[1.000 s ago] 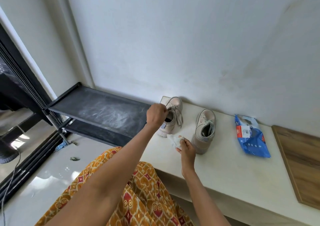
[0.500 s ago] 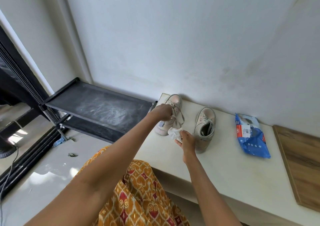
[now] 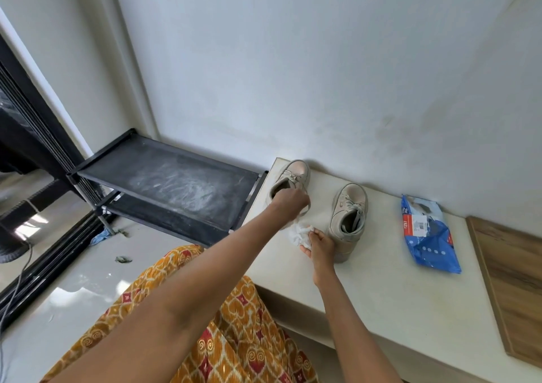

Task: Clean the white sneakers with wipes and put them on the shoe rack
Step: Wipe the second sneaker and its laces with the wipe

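— While two sneakers stand on the tabletop (image 3: 381, 309), who holds what?
— Left hand (image 3: 289, 205) fingers grip the sneaker nearest the shoe rack (image 3: 164, 183); right hand (image 3: 321, 246) fingers pinch one crumpled wipe (image 3: 299, 233) between sneakers. One blue wipes pack (image 3: 429, 237) lies farthest from the rack.

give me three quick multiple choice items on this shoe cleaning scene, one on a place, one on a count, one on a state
1. Where does the blue wipes pack lie?
A. on the shoe rack
B. on the pale counter, right of the sneakers
C. on the floor

2. How many sneakers are on the counter?
A. one
B. two
C. three

3. What does the right hand hold?
A. a crumpled white wipe
B. a lace
C. nothing

Answers: 1 B, it lies past the right sneaker; 2 B, that one plus the left sneaker; 3 A, the wipe is bunched in its fingers.
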Action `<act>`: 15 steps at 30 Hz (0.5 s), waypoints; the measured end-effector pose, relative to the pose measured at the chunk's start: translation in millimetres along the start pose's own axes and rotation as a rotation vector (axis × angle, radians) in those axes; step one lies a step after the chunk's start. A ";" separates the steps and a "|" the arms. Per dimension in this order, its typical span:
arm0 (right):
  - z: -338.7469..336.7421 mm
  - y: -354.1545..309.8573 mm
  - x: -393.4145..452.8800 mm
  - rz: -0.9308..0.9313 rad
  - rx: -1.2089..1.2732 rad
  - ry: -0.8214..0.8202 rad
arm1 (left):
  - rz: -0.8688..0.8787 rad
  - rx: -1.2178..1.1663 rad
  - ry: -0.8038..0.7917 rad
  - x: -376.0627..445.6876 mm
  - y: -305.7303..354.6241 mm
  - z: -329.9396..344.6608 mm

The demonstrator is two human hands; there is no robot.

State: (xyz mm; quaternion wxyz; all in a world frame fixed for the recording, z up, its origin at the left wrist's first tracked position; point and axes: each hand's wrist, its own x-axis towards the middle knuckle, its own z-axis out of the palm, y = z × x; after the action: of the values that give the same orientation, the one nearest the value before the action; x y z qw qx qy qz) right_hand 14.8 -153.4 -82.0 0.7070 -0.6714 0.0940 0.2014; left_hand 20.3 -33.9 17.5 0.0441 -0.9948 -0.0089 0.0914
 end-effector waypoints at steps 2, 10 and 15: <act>-2.5 -0.9 -1.0 -0.006 0.004 0.002 | -0.047 0.033 0.023 -2.3 0.8 4.1; -0.7 -4.3 -5.4 -0.027 0.016 -0.013 | 0.003 0.283 0.141 -6.4 -14.1 9.5; 3.9 0.0 -7.9 -0.040 0.006 -0.016 | 0.037 0.118 0.206 -0.6 -25.2 16.6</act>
State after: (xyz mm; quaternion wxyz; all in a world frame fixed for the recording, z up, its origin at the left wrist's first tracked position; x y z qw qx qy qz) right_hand 7.1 -150.9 -78.4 0.7136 -0.6694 0.0753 0.1924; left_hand 16.5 -7.3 3.6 0.1015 -0.9946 0.0196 -0.0102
